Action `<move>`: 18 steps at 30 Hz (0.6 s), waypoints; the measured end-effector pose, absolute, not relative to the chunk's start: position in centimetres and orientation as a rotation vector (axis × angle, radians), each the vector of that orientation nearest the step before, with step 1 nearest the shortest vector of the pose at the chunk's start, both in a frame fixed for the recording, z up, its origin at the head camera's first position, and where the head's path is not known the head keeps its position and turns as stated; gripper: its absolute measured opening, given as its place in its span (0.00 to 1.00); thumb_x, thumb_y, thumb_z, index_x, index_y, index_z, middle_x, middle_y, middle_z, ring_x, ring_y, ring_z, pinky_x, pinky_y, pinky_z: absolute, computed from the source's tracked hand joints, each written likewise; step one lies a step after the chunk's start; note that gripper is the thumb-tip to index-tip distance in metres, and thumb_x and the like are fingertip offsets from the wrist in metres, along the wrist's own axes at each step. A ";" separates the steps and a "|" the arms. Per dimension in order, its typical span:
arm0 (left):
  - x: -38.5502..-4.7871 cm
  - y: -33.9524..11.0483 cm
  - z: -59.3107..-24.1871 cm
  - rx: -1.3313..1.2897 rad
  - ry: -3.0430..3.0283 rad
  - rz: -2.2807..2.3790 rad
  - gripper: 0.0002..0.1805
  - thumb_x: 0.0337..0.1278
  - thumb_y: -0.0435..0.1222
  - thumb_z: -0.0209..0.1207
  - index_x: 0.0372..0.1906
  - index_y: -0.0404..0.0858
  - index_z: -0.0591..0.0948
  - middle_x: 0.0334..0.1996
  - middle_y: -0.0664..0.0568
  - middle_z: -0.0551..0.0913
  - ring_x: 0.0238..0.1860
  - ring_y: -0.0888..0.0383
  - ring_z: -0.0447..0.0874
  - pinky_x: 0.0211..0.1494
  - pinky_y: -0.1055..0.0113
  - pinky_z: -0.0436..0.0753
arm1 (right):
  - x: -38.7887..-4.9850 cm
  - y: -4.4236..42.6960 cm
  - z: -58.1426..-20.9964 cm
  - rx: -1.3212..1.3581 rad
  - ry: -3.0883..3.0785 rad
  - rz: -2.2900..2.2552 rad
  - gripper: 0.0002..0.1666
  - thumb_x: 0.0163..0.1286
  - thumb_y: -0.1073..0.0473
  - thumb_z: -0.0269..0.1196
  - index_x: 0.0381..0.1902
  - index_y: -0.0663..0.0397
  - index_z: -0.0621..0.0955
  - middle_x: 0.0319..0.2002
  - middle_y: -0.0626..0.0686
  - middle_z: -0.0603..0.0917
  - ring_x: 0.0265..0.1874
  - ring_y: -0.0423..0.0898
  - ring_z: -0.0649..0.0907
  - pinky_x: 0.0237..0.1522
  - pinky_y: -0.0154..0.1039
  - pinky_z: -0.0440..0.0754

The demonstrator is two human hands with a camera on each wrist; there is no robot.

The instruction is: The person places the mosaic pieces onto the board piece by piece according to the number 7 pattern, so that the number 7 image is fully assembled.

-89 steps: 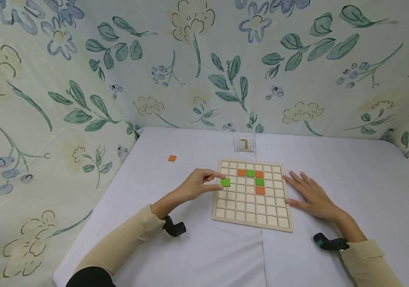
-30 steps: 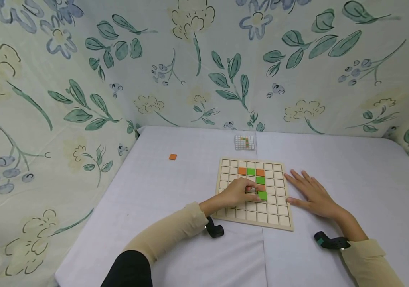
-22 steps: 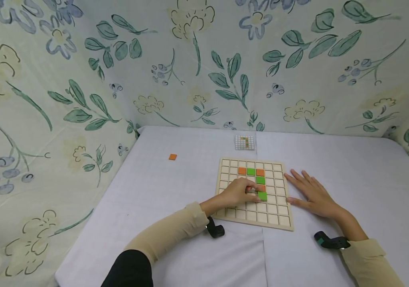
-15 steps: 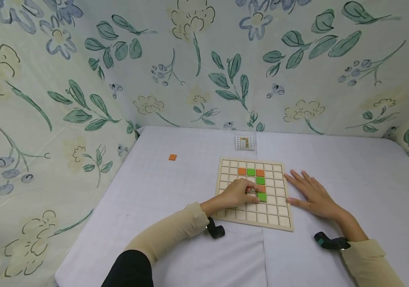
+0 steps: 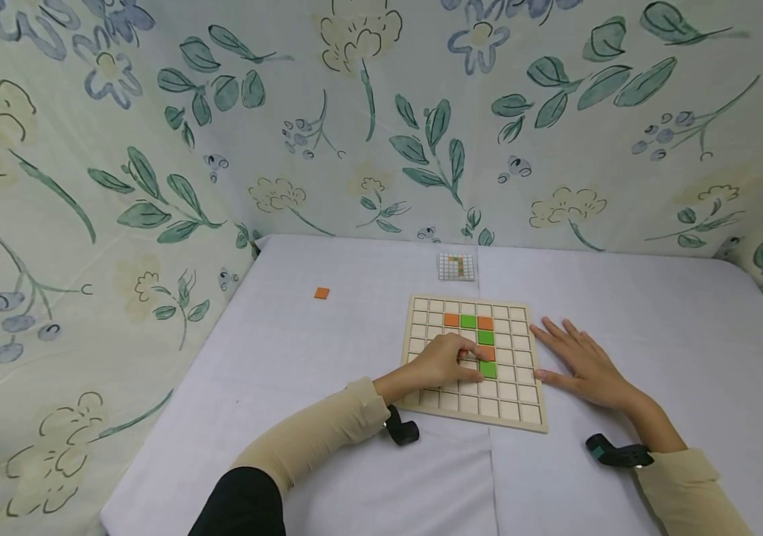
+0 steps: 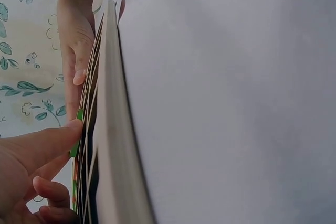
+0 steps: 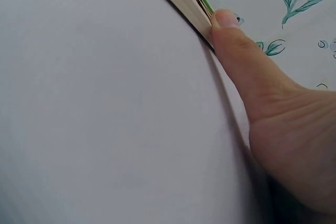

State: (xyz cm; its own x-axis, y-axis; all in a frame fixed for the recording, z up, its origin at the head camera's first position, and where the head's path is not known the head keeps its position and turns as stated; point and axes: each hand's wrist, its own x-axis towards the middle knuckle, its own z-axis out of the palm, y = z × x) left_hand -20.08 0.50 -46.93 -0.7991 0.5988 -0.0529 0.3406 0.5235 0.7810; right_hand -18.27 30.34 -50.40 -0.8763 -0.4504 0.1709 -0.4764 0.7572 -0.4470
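A square wooden grid board [image 5: 436, 402] lies on the white-covered table. My left hand [image 5: 444, 359] is over it, thumb and forefinger at the edges of a green tile [image 5: 489, 370] in a cell below an orange tile [image 5: 487, 352]. In the left wrist view the thumb touches this green tile [image 6: 75, 148], which stands slightly proud of the board. More orange and green tiles lie in cells above, forming a bent line. My right hand [image 5: 578, 365] rests flat with spread fingers, its thumb against the board's right edge; the right wrist view shows that thumb [image 7: 247, 61] too.
A loose orange tile [image 5: 322, 293] lies on the table [image 5: 274, 335], left of the board. Behind the board is a small card [image 5: 456, 266] printed with a grid and coloured squares. A floral cloth [image 5: 354, 171] hangs behind the table.
My left hand has carried the green tile from the board's left side rightward to below the orange tile. Over the last second the tile has settled down into its cell. The right hand stays put.
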 end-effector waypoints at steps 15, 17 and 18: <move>-20.3 0.3 -47.1 0.760 2.419 1.210 0.14 0.52 0.37 0.74 0.46 0.46 0.89 0.21 0.57 0.64 0.25 0.64 0.61 0.31 0.73 0.63 | -18.2 30.3 -50.3 0.762 -2.894 0.752 0.47 0.67 0.46 0.67 0.78 0.51 0.60 0.76 0.67 0.53 0.74 0.71 0.46 0.69 0.68 0.36; -20.4 0.2 -47.1 0.764 2.417 1.223 0.14 0.51 0.37 0.75 0.46 0.46 0.89 0.21 0.57 0.65 0.25 0.64 0.62 0.31 0.74 0.64 | -18.2 30.3 -50.3 0.763 -2.890 0.751 0.47 0.67 0.46 0.67 0.78 0.51 0.61 0.76 0.67 0.54 0.74 0.71 0.46 0.69 0.68 0.36; -20.4 0.1 -47.0 0.771 2.415 1.232 0.14 0.51 0.38 0.75 0.46 0.46 0.89 0.21 0.56 0.66 0.26 0.64 0.62 0.31 0.73 0.64 | -18.2 30.3 -50.3 0.764 -2.888 0.750 0.47 0.67 0.46 0.67 0.78 0.51 0.61 0.76 0.67 0.54 0.74 0.71 0.46 0.69 0.68 0.37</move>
State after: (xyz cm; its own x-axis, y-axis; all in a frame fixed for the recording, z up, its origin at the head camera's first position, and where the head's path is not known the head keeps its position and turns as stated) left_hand -20.42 0.10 -47.00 -0.8025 0.5954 -0.0392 0.3177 0.4820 0.8166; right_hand -18.18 30.28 -50.32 -0.8752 -0.4497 0.1785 -0.4797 0.7585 -0.4411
